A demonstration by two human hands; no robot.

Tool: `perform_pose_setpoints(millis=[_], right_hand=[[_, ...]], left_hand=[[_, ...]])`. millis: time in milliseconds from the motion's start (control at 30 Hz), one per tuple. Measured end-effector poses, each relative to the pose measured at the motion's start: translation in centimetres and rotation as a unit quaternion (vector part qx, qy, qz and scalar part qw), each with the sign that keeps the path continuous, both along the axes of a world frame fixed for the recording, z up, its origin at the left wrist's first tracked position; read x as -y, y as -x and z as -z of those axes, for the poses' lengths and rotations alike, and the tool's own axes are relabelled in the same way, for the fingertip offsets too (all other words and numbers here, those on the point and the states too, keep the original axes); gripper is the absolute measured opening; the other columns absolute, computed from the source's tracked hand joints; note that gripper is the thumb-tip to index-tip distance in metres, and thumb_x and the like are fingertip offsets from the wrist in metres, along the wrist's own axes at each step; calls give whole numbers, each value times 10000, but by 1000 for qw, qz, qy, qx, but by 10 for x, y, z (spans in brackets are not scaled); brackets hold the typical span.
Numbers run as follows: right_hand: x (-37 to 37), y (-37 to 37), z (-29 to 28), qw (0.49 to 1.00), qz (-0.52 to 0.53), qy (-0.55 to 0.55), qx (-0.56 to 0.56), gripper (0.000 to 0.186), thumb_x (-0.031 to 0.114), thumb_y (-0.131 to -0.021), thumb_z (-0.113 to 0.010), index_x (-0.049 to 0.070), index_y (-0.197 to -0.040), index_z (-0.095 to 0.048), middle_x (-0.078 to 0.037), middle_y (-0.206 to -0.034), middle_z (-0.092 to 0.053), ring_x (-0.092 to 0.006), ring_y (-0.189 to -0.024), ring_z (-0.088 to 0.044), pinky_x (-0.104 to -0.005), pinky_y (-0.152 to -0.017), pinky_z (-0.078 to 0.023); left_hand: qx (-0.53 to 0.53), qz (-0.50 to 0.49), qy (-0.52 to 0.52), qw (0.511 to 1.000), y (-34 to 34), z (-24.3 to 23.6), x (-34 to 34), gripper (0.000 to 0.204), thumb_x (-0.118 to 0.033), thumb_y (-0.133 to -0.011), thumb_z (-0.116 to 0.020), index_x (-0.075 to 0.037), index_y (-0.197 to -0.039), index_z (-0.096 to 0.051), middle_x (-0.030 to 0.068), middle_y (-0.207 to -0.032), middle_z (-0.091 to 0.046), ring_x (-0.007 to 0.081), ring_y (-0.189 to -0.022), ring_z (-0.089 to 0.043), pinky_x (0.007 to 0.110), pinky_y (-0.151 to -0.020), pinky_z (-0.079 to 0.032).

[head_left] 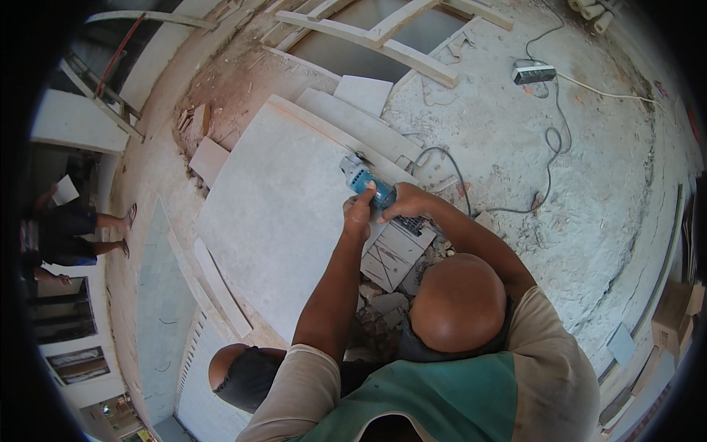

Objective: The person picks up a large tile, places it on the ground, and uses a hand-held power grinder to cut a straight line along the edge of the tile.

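Observation:
A teal angle grinder [361, 177] is gripped in both of my hands over a large pale grey tile [265, 199]. My left hand [357, 214] is closed on the near left side of its body, the thumb lying along the casing. On the other side, toward the rear of the grinder, my right hand [409, 200] wraps round it. The grinder's metal head and disc sit at the tile's right edge, where a strip runs along a thin line. Whether the disc touches the tile, I cannot tell. My bent knees [460, 303] are close below the tool.
Scored tile offcuts [395, 258] and broken rubble [388, 303] lie by my knees. A grey cord [462, 180] loops right toward a power strip [534, 74]. A wooden frame [339, 28] spans an opening ahead. Another person [70, 225] stands far left; a cardboard box [672, 315] is far right.

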State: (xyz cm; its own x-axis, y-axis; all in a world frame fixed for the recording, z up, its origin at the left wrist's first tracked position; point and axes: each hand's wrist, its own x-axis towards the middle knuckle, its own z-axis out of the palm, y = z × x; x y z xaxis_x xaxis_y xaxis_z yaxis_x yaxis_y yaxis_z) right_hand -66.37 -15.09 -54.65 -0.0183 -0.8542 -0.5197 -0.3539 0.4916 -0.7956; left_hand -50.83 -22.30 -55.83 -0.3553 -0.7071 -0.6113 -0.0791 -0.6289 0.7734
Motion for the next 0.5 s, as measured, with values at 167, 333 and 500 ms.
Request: perform_pose_setpoints(millis=[167,333,500], right_hand=[[-2,1,1,1000,-5,-1,10,778,418,-498,-832,-164,-958,-598,-260,-939,-640,-305,-870,-647,-339,-769,-495],[-4,1,-5,1000,-10,-1,1,739,415,-506,-830,-150,-931,-614,-247,-922,-647,-294,-842,-650,-337,-750,-497],[-6,2,0,1000,-6,0,11,711,401,-514,-830,-138,-928,-621,-238,-913,-649,-291,-831,-650,-338,-744,-497]], left_hand=[[-14,-3,3,1000,2,-4,-4,667,-336,-787,-751,174,-1101,-455,170,-1003,-598,220,-899,-586,314,-823,-473],[-5,5,6,1000,0,-5,-5,662,-344,-790,-747,173,-1093,-465,168,-1007,-598,218,-895,-585,313,-817,-472],[-2,8,1,1000,2,-5,-7,665,-343,-791,-747,174,-1098,-462,171,-1011,-595,222,-907,-583,319,-824,-472]])
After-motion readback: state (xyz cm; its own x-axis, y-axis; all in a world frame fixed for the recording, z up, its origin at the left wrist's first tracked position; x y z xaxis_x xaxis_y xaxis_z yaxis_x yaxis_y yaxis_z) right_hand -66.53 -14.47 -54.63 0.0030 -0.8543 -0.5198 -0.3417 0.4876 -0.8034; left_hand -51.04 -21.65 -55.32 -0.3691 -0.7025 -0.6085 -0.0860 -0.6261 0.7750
